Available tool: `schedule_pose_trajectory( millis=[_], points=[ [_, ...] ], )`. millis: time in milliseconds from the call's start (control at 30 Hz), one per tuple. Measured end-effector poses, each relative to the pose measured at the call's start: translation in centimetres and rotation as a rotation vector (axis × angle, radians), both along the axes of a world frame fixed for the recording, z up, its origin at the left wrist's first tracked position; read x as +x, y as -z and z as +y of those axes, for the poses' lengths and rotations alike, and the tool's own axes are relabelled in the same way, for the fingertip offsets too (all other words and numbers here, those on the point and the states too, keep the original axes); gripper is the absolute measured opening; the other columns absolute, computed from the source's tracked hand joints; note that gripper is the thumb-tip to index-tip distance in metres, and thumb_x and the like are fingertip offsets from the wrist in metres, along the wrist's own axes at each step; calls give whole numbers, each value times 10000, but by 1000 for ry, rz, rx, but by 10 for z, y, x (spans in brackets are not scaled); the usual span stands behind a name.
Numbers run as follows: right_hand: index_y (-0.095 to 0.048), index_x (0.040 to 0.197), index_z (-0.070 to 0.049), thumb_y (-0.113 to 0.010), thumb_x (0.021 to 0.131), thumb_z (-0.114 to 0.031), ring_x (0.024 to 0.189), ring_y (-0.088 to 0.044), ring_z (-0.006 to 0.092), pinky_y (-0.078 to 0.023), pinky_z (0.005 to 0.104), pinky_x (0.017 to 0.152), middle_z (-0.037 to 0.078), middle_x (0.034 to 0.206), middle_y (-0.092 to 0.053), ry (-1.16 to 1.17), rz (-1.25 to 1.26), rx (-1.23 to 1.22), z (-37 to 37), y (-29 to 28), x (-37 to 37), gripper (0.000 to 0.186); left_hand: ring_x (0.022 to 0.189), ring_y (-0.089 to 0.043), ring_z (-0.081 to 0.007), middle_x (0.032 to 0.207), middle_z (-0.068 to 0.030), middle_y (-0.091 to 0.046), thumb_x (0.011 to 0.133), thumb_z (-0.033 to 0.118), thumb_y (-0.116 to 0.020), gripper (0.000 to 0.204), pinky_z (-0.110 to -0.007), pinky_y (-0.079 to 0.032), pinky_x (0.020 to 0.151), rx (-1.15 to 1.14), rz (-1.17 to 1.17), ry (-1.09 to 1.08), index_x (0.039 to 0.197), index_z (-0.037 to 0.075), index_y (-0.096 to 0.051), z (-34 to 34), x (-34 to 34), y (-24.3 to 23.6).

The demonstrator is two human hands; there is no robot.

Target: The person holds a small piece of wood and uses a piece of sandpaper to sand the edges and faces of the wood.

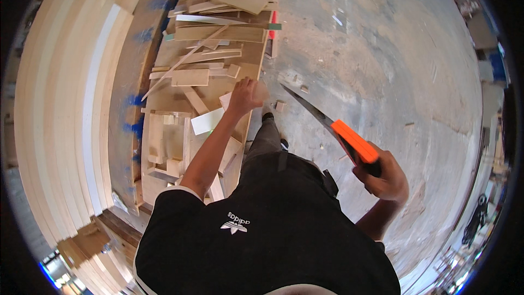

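My right hand (pixel 388 177) is closed round the orange and black handle of a handsaw (pixel 316 112). The saw's blade slants up and to the left, its tip hanging over the floor near the table edge. At that edge, my left hand (pixel 245 97) is closed on a small wood block (pixel 262 93), blurred and partly hidden by the fingers. Under my left forearm lie a white board (pixel 207 122) and several wood offcuts.
A long worktable (pixel 252 71) on my left carries loose wood strips (pixel 218 34) and a wooden frame (pixel 164 136). Beyond it stands a stack of pale planks (pixel 68 104). Small wood scraps (pixel 280 106) lie on the grey concrete floor (pixel 382 65). A black cable (pixel 476 219) is at far right.
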State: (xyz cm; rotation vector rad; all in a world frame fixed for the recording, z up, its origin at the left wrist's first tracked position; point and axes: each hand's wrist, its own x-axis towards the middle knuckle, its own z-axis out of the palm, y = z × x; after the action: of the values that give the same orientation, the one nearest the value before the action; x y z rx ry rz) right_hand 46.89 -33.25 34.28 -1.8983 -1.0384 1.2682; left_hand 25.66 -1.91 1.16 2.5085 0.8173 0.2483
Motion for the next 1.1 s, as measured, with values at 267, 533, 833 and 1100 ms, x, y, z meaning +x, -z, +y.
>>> schedule_pose_trajectory(
  millis=[267,533,833,1100],
  points=[
    [-570,899,32,-575,573,103,459,-423,100,-297,266,439,73,652,-523,-265,-259,538,8,-36,87,333,1101,-565,-341,1156,-190,-581,606,327,-887,714,-429,-450,967,-65,111,-132,1163,-17,-603,31,-19,-2],
    [-447,847,-99,-671,771,-53,388,-346,69,-267,239,357,-8,616,-446,55,665,302,196,50,81,241,1059,-595,-295,1117,-166,-606,673,338,-869,686,-388,-478,929,-668,-285,-548,1183,-22,-584,43,-62,-108],
    [-411,943,-141,-559,876,-66,351,-298,95,-292,253,327,-27,581,-349,-199,1121,117,398,210,31,179,1088,-552,-297,1135,-148,-539,633,303,-889,781,-393,-450,968,-65,-510,-1017,1255,0,-527,10,-62,-176],
    [-461,831,-98,-539,825,-41,514,-409,154,-425,297,506,21,654,-404,-164,1351,-51,446,281,22,97,1023,-513,-277,1095,-130,-510,739,333,-845,705,-385,-460,888,56,-544,-1440,1337,107,-546,-66,-9,-185]
  ],
)
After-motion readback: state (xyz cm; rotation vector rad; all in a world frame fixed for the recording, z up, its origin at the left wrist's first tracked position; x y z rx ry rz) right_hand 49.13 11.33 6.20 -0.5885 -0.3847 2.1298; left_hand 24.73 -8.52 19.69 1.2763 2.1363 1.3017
